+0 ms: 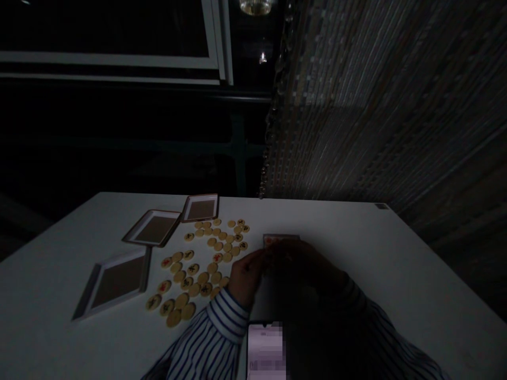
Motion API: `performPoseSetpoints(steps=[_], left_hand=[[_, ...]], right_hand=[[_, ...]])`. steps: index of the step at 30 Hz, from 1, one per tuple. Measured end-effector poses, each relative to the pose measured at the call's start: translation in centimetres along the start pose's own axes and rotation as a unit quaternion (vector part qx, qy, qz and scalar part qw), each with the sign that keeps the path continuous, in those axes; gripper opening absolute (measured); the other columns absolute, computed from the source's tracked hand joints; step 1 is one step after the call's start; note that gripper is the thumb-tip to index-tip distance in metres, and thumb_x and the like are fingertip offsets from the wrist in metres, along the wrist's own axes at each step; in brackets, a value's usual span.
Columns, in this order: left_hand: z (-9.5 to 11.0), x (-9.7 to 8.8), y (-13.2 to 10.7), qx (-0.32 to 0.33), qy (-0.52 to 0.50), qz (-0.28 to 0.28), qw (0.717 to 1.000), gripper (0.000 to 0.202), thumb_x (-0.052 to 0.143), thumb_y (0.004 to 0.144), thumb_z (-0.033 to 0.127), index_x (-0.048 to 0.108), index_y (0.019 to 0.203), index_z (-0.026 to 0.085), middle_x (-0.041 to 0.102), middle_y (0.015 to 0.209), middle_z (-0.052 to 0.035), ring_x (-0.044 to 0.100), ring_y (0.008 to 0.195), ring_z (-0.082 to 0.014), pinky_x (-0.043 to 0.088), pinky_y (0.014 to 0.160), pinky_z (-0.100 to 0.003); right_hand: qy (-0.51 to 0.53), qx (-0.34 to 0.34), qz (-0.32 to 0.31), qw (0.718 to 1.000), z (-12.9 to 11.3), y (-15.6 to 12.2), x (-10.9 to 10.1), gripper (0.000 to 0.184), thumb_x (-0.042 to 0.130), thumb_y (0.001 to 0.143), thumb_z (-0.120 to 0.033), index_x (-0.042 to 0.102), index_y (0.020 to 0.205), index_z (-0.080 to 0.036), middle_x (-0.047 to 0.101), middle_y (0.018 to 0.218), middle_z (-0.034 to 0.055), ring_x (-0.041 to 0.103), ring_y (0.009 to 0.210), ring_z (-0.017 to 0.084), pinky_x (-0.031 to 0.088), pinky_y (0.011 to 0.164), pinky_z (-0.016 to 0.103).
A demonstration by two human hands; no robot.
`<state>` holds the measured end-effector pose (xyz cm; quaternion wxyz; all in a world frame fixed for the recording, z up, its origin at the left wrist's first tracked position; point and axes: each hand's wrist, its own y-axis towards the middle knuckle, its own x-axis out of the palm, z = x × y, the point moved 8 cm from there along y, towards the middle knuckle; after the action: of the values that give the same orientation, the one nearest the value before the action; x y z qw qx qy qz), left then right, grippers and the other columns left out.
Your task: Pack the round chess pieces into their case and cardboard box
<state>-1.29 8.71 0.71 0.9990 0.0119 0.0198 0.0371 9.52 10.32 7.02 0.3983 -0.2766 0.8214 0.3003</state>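
Both my hands meet over a white table [396, 274] in dim light. My left hand [247, 277] is curled, its fingers closed at the near edge of a small flat card or box [280, 240] with red marks. My right hand [312, 272] lies in shadow beside it, fingers bent toward the same object; its grip is too dark to make out. Several round yellow game pieces [206, 264] with red or black characters lie scattered just left of my left hand. Both sleeves are striped.
Three shallow brown trays with pale rims lie at the left: the largest [116, 282], one farther back [152, 228] and the smallest [200, 207]. A lit phone screen [265, 348] sits near my chest. A beaded curtain [376, 105] hangs behind the table.
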Motion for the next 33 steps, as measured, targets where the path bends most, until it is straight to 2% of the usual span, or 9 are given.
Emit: performPoseSetpoints(steps=[4,10,17,22,26,29,33], left_hand=[[0.0,-0.3,0.0,-0.007,-0.004,0.022,1.0,0.026,0.054,0.071,0.027,0.064,0.091,0.015,0.068,0.091,-0.0067,0.061,0.086,-0.0173,0.048,0.079,-0.027],[-0.8,-0.3,-0.1,-0.058,-0.038,0.029,0.997,0.022,0.057,0.068,0.027,0.065,0.082,0.013,0.069,0.081,-0.0076,0.063,0.075,-0.0167,0.05,0.068,-0.024],[-0.9,-0.2,0.0,-0.041,-0.015,0.02,0.999,0.025,0.055,0.071,0.032,0.067,0.085,0.016,0.069,0.086,-0.0068,0.062,0.082,-0.0188,0.048,0.076,-0.027],[-0.9,0.0,0.0,-0.027,-0.005,0.002,1.0,0.029,0.051,0.074,0.034,0.066,0.092,0.016,0.067,0.091,-0.0075,0.061,0.087,-0.0198,0.047,0.08,-0.03],[-0.4,-0.5,0.0,-0.026,0.006,0.037,0.999,0.027,0.053,0.073,0.033,0.066,0.089,0.016,0.068,0.089,-0.0072,0.061,0.085,-0.0186,0.047,0.079,-0.028],[-0.1,-1.1,-0.1,-0.019,0.027,0.069,0.997,0.026,0.054,0.071,0.03,0.066,0.087,0.014,0.068,0.087,-0.0073,0.061,0.084,-0.0187,0.048,0.078,-0.029],[-0.5,-1.0,-0.1,0.014,0.084,0.053,0.995,0.024,0.054,0.071,0.027,0.066,0.088,0.015,0.068,0.086,-0.007,0.061,0.083,-0.0188,0.047,0.079,-0.032]], right_hand=[[0.008,-0.006,-0.008,1.0,-0.4,0.1,0.1,0.014,0.052,0.078,-0.026,0.06,0.087,-0.018,0.064,0.083,0.0045,0.059,0.077,0.014,0.047,0.069,0.025],[-0.024,-0.01,-0.035,0.999,-0.4,0.2,0.4,0.014,0.051,0.079,-0.025,0.061,0.086,-0.019,0.064,0.083,0.0043,0.058,0.079,0.015,0.045,0.071,0.026],[-0.046,-0.018,-0.027,0.998,-0.1,0.1,0.7,0.02,0.052,0.078,-0.031,0.061,0.092,-0.02,0.064,0.089,0.0054,0.057,0.084,0.015,0.043,0.076,0.028],[-0.058,-0.015,-0.026,0.998,0.1,0.1,0.7,0.015,0.052,0.079,-0.028,0.061,0.088,-0.02,0.064,0.086,0.0043,0.058,0.081,0.014,0.043,0.074,0.027],[-0.054,-0.012,-0.026,0.998,0.4,0.1,0.5,0.014,0.054,0.077,-0.029,0.062,0.083,-0.02,0.065,0.084,0.0032,0.059,0.079,0.015,0.045,0.072,0.026],[-0.061,-0.003,-0.012,0.998,0.9,-0.2,-0.1,0.021,0.058,0.073,-0.032,0.063,0.088,-0.02,0.066,0.088,0.0045,0.06,0.082,0.017,0.045,0.075,0.028],[-0.078,0.037,-0.007,0.996,1.8,-0.4,-0.6,0.03,0.056,0.072,-0.038,0.061,0.098,-0.023,0.066,0.095,0.0041,0.061,0.083,0.018,0.047,0.073,0.028]])
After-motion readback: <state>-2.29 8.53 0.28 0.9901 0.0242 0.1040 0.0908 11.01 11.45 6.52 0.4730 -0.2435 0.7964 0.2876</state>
